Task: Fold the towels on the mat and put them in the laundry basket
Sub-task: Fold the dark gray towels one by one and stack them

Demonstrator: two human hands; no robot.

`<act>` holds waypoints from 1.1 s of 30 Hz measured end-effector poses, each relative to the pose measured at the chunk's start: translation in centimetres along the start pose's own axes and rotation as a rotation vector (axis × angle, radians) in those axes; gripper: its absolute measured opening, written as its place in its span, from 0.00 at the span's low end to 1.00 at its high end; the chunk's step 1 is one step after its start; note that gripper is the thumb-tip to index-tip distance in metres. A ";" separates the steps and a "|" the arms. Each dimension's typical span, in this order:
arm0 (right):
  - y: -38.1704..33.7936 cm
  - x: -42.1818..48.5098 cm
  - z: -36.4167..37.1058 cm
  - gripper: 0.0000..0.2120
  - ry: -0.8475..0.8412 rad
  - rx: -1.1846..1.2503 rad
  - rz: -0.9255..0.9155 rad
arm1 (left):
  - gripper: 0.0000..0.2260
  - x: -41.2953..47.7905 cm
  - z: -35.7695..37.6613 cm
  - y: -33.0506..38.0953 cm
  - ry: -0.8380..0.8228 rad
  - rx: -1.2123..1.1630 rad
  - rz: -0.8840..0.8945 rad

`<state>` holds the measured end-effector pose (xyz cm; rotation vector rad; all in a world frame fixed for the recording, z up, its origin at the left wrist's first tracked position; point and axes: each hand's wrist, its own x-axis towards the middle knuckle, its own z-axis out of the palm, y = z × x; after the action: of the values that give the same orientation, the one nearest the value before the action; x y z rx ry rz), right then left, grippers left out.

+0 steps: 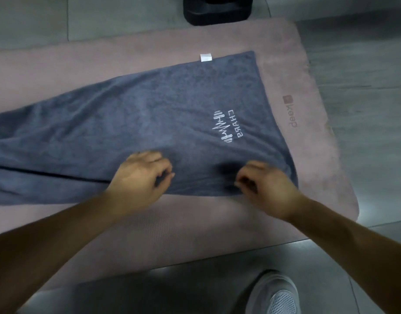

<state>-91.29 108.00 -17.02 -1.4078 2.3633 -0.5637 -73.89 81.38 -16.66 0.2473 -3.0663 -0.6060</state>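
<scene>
My left hand [141, 175] lies on the towel [131, 123] near its near edge, knuckles up, the fingers curled in with the fingertips on the cloth; motion blur keeps me from telling whether any fabric is pinched. My right hand [266, 188] sits just beside it, over the towel's near right corner, the fingers bent inward the same way and touching the cloth; I cannot tell if they grip it either. The two hands are near each other but apart, with a dark crease of towel between them.

The towel is grey-blue and spread flat on the mat [313, 141], running from the mat's right part off past the left edge of view. Its right edge lies near the mat's right end, leaving a bare strip where the mat's printed logo [290, 112] shows. A white embroidered emblem [225, 126] sits on the towel's right part, far side of my hands. A small white tag [206, 57] sticks out from the towel's far edge. On the left a long fold line runs along the towel near its near edge.

Beyond the mat's far edge a black object [217, 10] stands on the tiled floor [365, 64]. My shoe [276, 295] rests on the floor just off the mat's near edge.
</scene>
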 end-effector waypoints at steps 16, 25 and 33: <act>-6.7 4.4 6.8 0.07 -0.080 0.046 0.092 | 0.21 -7.4 0.8 -4.0 -0.081 0.149 -0.229; -6.6 4.6 4.8 0.10 -0.265 0.336 0.191 | 0.15 -6.6 1.2 -6.4 0.047 0.097 -0.055; -6.6 4.1 5.1 0.05 -0.251 0.112 0.011 | 0.11 -8.0 0.8 -4.6 -0.016 0.180 0.100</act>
<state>-85.74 100.66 -18.53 -1.3306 2.1081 -0.4774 -65.29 78.77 -18.92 0.0893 -3.1277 -0.3306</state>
